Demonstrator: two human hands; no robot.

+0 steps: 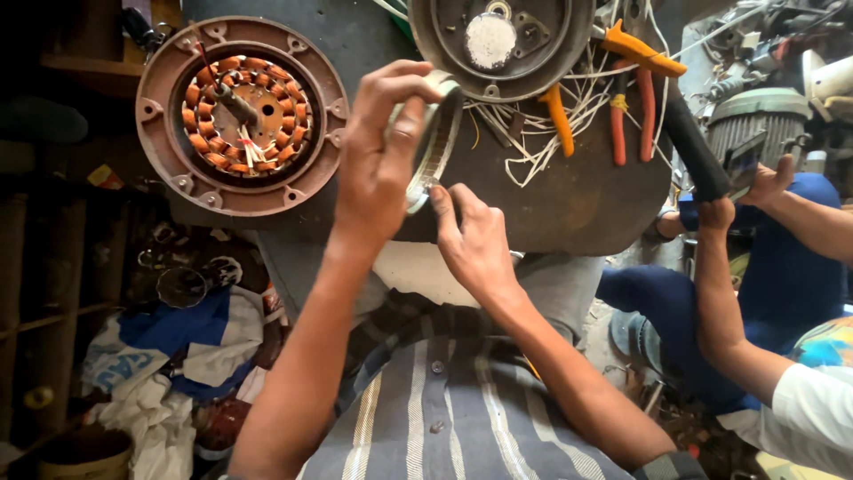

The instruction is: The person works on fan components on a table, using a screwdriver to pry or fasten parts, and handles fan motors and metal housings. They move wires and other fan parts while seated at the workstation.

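At the left edge of the dark round worktable (586, 204) lies a brown motor housing (160, 116) with copper windings (242, 114). Just right of it, the left hand (378, 164) clasps a slotted metal ring (434, 142) on edge above the table's near rim. The right hand (475, 240) touches the ring's lower edge with loosely curled fingers. Steady support and light fingertip pressure seem wise. Farther right lie white wires (533, 116) and orange-handled pliers (635, 89), by a co-worker's hands.
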